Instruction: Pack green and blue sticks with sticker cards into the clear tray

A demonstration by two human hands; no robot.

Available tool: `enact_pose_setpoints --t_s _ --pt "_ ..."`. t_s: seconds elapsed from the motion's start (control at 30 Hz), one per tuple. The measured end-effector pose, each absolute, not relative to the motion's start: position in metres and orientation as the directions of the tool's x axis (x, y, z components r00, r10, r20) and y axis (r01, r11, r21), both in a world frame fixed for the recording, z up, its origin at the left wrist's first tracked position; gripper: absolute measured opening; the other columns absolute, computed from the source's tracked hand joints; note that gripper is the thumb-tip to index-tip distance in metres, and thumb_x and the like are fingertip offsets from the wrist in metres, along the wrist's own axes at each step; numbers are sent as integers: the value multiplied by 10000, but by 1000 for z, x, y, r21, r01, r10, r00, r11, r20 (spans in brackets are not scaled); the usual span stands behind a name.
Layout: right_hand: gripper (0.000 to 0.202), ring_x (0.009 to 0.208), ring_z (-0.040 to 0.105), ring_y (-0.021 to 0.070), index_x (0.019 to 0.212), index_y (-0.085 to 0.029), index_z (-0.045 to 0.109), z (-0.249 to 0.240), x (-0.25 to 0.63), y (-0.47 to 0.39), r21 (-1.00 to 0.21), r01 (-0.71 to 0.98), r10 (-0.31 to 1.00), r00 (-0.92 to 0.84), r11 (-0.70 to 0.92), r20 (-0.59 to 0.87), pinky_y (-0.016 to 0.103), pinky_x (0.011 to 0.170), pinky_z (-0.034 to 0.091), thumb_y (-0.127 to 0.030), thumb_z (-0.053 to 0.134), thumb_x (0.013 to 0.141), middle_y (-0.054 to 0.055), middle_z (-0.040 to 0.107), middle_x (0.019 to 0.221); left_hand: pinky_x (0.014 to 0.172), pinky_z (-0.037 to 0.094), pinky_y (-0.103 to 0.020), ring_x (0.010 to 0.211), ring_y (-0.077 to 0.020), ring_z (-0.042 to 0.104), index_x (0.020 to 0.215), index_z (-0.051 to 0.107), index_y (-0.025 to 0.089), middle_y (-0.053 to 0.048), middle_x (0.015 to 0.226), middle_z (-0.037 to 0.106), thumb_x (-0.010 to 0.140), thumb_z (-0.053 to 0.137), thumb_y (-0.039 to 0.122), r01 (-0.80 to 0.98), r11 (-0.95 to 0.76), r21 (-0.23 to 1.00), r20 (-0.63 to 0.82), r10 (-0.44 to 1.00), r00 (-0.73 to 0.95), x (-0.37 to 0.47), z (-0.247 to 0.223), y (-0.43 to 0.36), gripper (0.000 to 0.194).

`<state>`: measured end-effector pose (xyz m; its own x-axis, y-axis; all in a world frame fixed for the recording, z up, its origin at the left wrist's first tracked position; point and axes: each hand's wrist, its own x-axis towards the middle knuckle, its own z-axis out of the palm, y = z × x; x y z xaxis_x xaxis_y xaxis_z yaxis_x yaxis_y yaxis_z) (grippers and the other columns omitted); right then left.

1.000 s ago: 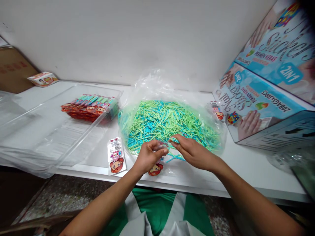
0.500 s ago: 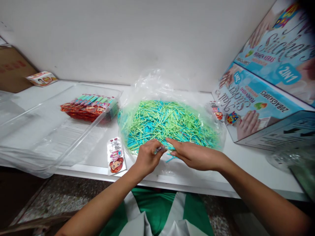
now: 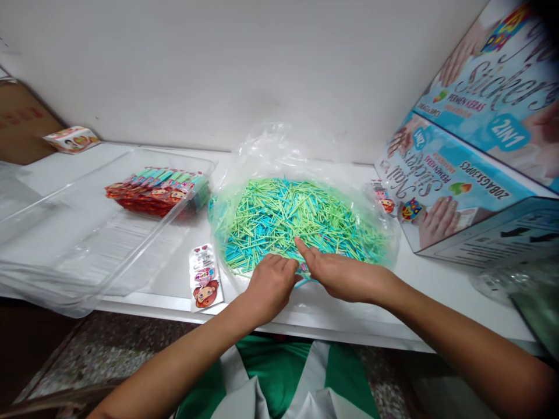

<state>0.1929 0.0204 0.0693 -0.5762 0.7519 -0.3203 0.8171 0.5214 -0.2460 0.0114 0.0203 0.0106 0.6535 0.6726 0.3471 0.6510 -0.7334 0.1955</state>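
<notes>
Green-and-blue thin sticks (image 3: 283, 214), mid-frame in plastic bag (image 3: 266, 144) | likely light, stiff, slippery; I'd pinch mid-length | left hand (image 3: 271, 285) clasps mostly hidden printed packet (image 3: 303, 267), lower centre; right hand (image 3: 343, 275) outstretched, grip I can't tell

Left fingers (image 3: 278, 265) curled (seemingly), right fingers (image 3: 308, 256) straighter.

Room to pass lies over the table (image 3: 437, 273) right of centre, but the bag (image 3: 266, 145) of sticks (image 3: 297, 215) blocks the middle, boxes (image 3: 458, 169) wall off the right, and a clear tray (image 3: 74, 299) fills the left.
</notes>
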Motion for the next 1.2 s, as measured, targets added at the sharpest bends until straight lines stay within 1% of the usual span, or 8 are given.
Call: enact_pose_setpoints --t_s 0.23,0.37,0.47,0.63,0.87,0.97,1.03,1.2 --pt "892 975 631 311 1494 -90 16 76 186 22 -201 835 736 -548 513 -397 342 700 475 36 433 716 252 523 1290 655 425 -340 750 -237 603 924 469 141 -107 789 634 956 286 264 669 -686 286 89 714 694 21 22 11 223" --pt "880 1048 599 307 1493 -85 61 83 187 28 -287 821 694 -571 493 -439 342 769 463 -27 524 747 239 518 1304 638 410 -302 743 -211 595 1006 438 142 -92 824 631 931 314 227 598 -608 521 23 711 703 19 23 11 168" --pt "859 1111 562 285 1484 -130 180 92 193 37 -442 747 607 -663 497 -439 314 824 446 -216 645 766 178 549 1295 613 398 -263 661 -161 562 940 448 174 -35 747 596 932 314 255 501 -461 732 -4 733 680 17 22 12 157" --pt "532 974 625 230 1391 -182 403 93 194 43 -541 695 687 -675 473 -268 289 767 438 -466 339 946 114 678 1094 564 389 -235 581 -117 498 759 482 170 -11 676 541 937 305 372 330 -208 921 -78 730 679 17 20 14 322" --pt "531 902 632 255 1313 -177 487 79 170 47 -475 760 841 -537 444 -73 334 747 437 -511 307 941 116 701 950 503 365 -222 516 -97 459 756 498 152 -4 622 514 871 401 548 117 107 987 -159 677 718 26 14 14 424" --pt "490 885 624 207 1143 -186 598 75 176 50 -687 667 934 -355 288 47 318 754 456 -516 298 940 91 680 1004 479 328 -209 486 -77 415 786 460 162 15 629 506 877 422 519 -11 215 977 -157 745 649 25 8 14 370" --pt "454 764 628 168 1052 -178 624 69 185 48 -845 522 974 -225 117 -4 280 646 475 -513 347 924 74 675 963 482 316 -205 485 -69 402 799 449 165 18 650 517 886 431 487 -79 245 966 -149 783 604 23 5 15 334" --pt "355 719 605 152 983 -167 649 49 201 28 -940 325 965 -198 -101 -172 232 523 439 -466 570 807 48 667 863 492 317 -207 498 -68 409 785 471 157 13 676 526 887 442 473 -102 236 966 -152 845 513 19 3 16 333"
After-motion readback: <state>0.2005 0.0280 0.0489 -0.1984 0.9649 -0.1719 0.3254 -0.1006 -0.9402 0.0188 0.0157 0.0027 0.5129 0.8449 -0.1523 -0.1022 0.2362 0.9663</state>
